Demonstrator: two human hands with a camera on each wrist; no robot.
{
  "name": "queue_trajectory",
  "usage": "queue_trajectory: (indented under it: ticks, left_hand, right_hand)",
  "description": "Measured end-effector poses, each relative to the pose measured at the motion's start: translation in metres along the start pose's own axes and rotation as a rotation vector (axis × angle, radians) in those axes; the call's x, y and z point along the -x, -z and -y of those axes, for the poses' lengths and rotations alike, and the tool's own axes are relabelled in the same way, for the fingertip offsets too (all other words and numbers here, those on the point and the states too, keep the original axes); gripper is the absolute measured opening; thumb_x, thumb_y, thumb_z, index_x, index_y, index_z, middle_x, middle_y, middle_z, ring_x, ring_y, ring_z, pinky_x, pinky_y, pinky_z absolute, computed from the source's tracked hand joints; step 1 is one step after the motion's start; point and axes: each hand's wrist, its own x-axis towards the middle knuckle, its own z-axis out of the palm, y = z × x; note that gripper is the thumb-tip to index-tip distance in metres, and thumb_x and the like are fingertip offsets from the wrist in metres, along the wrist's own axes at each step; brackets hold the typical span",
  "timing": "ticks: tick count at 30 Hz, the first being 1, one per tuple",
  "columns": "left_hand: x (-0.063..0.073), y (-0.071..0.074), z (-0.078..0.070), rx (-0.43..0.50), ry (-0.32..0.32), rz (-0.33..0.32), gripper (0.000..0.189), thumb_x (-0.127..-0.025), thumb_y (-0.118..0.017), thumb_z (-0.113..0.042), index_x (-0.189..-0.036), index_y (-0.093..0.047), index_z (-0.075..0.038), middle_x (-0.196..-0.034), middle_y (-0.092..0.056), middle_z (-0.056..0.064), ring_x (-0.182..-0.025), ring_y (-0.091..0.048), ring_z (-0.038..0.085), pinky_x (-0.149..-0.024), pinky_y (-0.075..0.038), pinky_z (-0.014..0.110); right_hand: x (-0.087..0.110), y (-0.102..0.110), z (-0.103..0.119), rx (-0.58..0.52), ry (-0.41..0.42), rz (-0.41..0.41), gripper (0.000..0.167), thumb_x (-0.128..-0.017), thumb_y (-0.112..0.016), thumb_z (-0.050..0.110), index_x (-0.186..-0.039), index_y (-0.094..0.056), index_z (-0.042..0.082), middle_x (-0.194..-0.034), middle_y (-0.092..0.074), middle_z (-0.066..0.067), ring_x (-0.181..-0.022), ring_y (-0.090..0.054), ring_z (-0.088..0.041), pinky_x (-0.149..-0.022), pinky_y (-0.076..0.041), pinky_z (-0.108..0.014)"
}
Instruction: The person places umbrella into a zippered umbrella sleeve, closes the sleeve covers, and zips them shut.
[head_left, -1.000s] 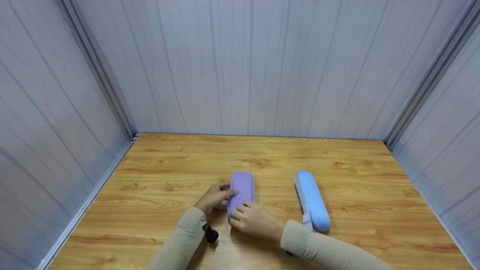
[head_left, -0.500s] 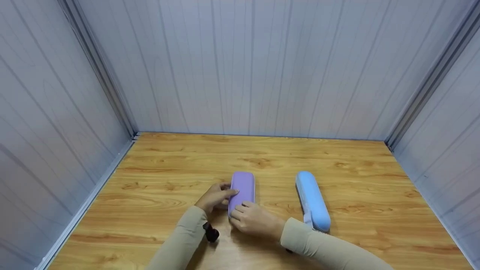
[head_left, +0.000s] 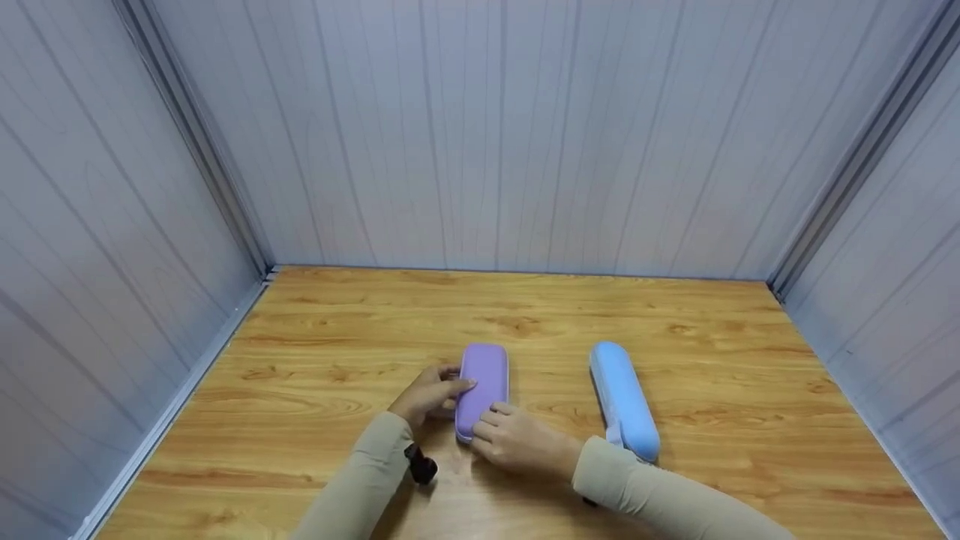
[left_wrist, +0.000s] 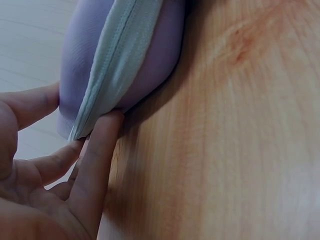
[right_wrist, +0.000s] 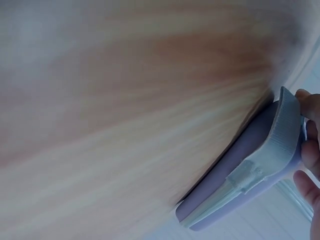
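A purple zip-up pencil case (head_left: pixel 482 379) with a pale zipper band (right_wrist: pixel 280 142) lies flat at the middle of the table. My left hand (head_left: pixel 427 397) grips its left side, thumb on the lid and fingers against the side, as the left wrist view shows. At the case's near right corner, my right hand (head_left: pixel 517 442) has its fingers curled in a pinch along the zipper edge; the zipper pull itself is hidden. Farther right lies a light blue case (head_left: pixel 626 397) with a pale band, its near end close to the right sleeve.
The wood-patterned table (head_left: pixel 337 322) is bounded by pale grey panels at the back (head_left: pixel 465 150) and both sides. A small black object (head_left: pixel 422 469) sits by the left wrist.
My right hand has slid a little to the right along the near end of the purple pencil case, uncovering its near left corner. The left hand and both cases stay put.
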Motion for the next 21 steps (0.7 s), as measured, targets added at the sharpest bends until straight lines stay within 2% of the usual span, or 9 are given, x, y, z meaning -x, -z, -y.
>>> queue_trajectory:
  ticks: [4, 8, 13, 21]
  left_hand:
    - [0.0004, -0.0008, 0.0003, -0.016, -0.026, 0.006, 0.063, -0.093, -0.071, -0.021, -0.141, -0.045, 0.011, -0.124, -0.06, 0.022, -0.102, -0.065, 0.03, -0.082, -0.058, 0.041]
    - [0.0001, -0.0006, -0.0001, -0.031, -0.043, 0.006, 0.063, -0.093, -0.071, -0.022, -0.14, -0.045, 0.013, -0.123, -0.061, 0.022, -0.104, -0.065, 0.03, -0.084, -0.057, 0.04]
    - [-0.0008, 0.0, 0.0008, -0.02, -0.021, 0.003, 0.065, -0.093, -0.072, -0.023, -0.141, -0.045, 0.011, -0.123, -0.061, 0.021, -0.103, -0.065, 0.03, -0.083, -0.058, 0.04]
    - [-0.0016, 0.0014, 0.0031, -0.033, -0.037, 0.006, 0.064, -0.093, -0.071, -0.022, -0.141, -0.046, 0.011, -0.121, -0.06, 0.019, -0.105, -0.064, 0.029, -0.085, -0.057, 0.039]
  right_hand:
    - [0.001, 0.0014, -0.0005, 0.006, -0.007, -0.002, 0.017, -0.1, -0.056, 0.028, -0.097, -0.069, 0.017, -0.094, -0.067, 0.004, -0.088, -0.061, -0.013, -0.083, -0.049, -0.028]
    - [-0.0017, 0.0029, -0.0007, 0.026, -0.005, 0.019, 0.009, -0.094, -0.063, 0.022, -0.098, -0.069, 0.018, -0.095, -0.068, 0.006, -0.088, -0.06, -0.012, -0.082, -0.048, -0.027]
    - [-0.004, 0.0033, -0.0008, 0.049, 0.005, 0.052, 0.016, -0.088, -0.069, 0.021, -0.105, -0.07, 0.021, -0.102, -0.069, 0.007, -0.091, -0.061, -0.012, -0.083, -0.049, -0.025]
    - [-0.0031, 0.003, 0.0016, 0.0, -0.015, 0.014, 0.02, -0.084, -0.073, 0.018, -0.104, -0.073, 0.022, -0.102, -0.068, 0.007, -0.09, -0.059, -0.012, -0.082, -0.05, -0.025]
